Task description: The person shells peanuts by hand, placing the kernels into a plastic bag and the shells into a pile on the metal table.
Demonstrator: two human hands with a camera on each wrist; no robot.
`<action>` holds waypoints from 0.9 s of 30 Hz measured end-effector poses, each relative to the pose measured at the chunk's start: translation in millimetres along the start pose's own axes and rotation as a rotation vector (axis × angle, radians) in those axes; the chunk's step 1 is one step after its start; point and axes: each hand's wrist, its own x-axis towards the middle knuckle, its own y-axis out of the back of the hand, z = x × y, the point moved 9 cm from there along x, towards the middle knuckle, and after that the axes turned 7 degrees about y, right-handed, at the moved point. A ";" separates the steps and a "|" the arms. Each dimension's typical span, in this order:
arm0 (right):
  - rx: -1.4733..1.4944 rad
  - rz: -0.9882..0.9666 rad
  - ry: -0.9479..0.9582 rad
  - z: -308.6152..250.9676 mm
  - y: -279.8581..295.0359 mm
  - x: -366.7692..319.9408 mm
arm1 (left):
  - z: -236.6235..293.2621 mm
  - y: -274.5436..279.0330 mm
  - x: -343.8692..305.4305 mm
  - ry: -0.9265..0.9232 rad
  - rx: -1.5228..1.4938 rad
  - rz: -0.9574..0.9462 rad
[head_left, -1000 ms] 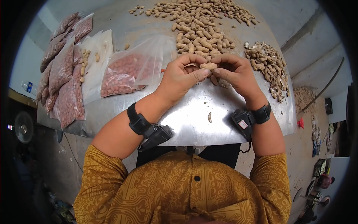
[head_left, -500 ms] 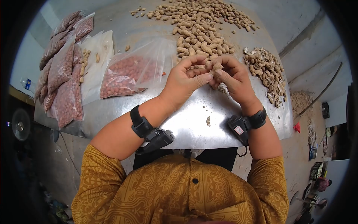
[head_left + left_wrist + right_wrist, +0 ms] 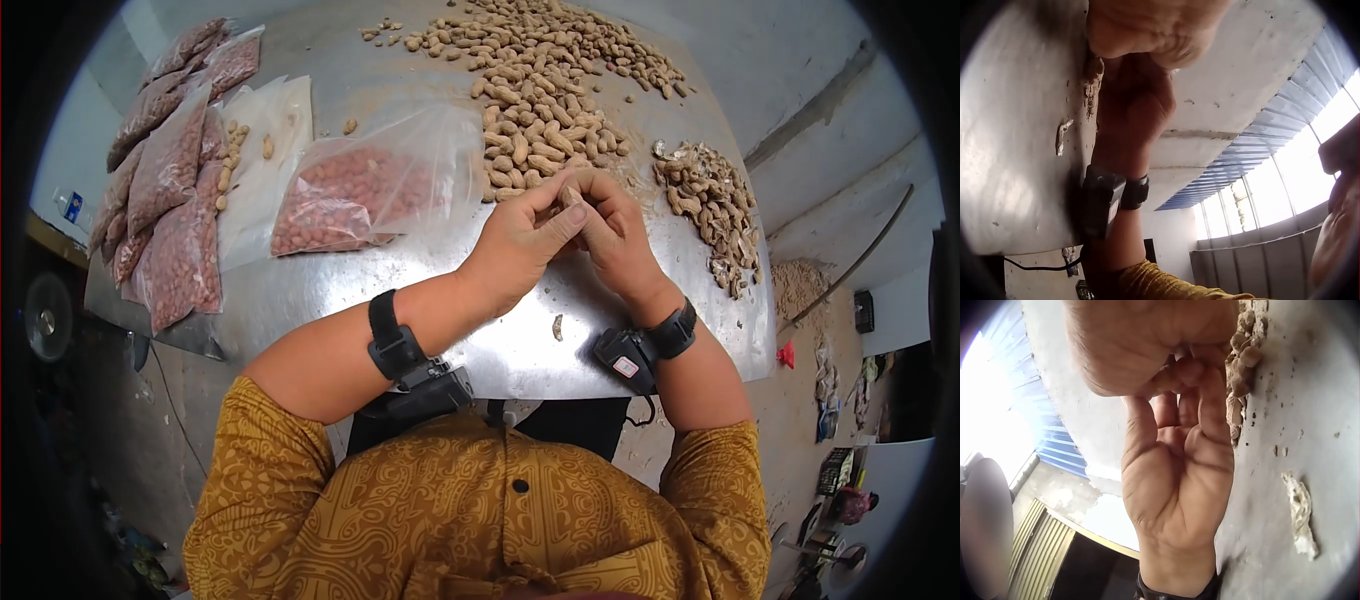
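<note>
Both hands meet over the metal table in the head view, fingertips together. The left hand (image 3: 520, 245) and the right hand (image 3: 622, 240) pinch a small peanut (image 3: 570, 197) between thumbs and fingers, mostly covered by them. Just beyond lies a heap of unshelled peanuts (image 3: 545, 125). In the right wrist view the left hand (image 3: 1179, 487) has its fingers curled up against the right hand (image 3: 1154, 337). The left wrist view shows the left hand (image 3: 1157, 28) close up, with the right hand (image 3: 1138, 109) behind it; the peanut is hidden there.
A clear bag of red kernels (image 3: 335, 200) lies left of the hands, beside a flat empty bag (image 3: 262, 170) with several peanuts on it. Filled bags (image 3: 165, 165) are stacked at the far left. A pile of shells (image 3: 710, 205) lies right; one shell piece (image 3: 557, 327) is near the front edge.
Both hands have moved slightly nearer the body and closer together. The peanut held level between the fingertips is now tilted and mostly covered.
</note>
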 end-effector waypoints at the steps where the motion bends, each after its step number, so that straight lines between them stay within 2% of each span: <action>1: -0.004 0.002 0.014 4.3 0.3 0.4 | -2.3 1.3 0.7 0.014 -0.008 0.006; 5: 0.003 0.006 -0.023 11.7 1.6 -1.6 | -5.4 1.0 2.4 0.050 -0.049 0.009; 8: -0.049 0.081 0.018 11.6 2.9 -1.0 | -6.4 4.5 4.8 0.063 -0.107 0.034; 9: 0.049 0.107 -0.041 18.5 2.2 -1.3 | -6.2 5.5 5.6 0.069 -0.130 0.046; 12: 0.078 0.064 -0.225 20.8 3.7 -2.0 | -4.5 9.3 4.3 0.089 -0.081 0.089; 15: 0.232 0.130 -0.255 17.6 7.2 -2.8 | -0.8 4.7 4.6 0.025 -0.055 0.017; 19: 0.017 0.080 -0.137 5.8 9.2 -1.2 | 1.6 4.8 2.1 0.003 -0.032 0.043; 27: 0.013 0.064 -0.086 6.5 5.7 -0.8 | 1.0 8.0 -0.4 0.025 0.031 0.121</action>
